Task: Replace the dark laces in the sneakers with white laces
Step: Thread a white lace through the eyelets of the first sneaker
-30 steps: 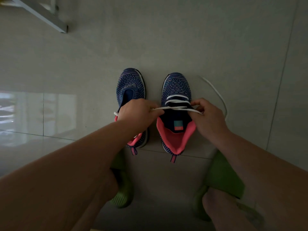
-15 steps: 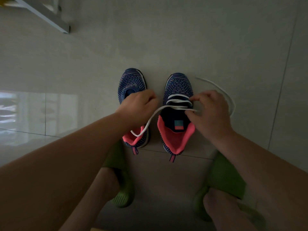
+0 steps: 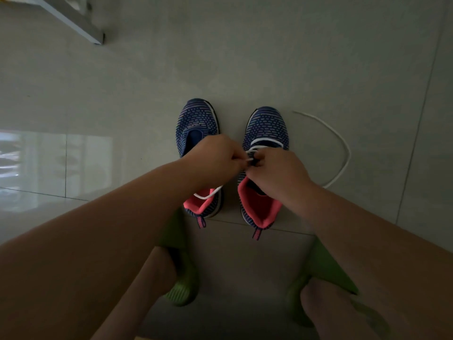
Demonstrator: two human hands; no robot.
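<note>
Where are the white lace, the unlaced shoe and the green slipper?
white lace [image 3: 344, 143], head view, loose loop on floor
unlaced shoe [image 3: 197, 119], head view, toe
green slipper [image 3: 181, 294], head view, toe end

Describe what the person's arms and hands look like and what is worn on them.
Both forearms are bare, with no sleeves in view. The left hand and right hand wear no gloves; no rings, watch or bands can be made out in the dim light.

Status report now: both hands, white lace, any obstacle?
Left hand, right hand pinching white lace over right sneaker. Left sneaker unlaced. No obstacle.
</note>
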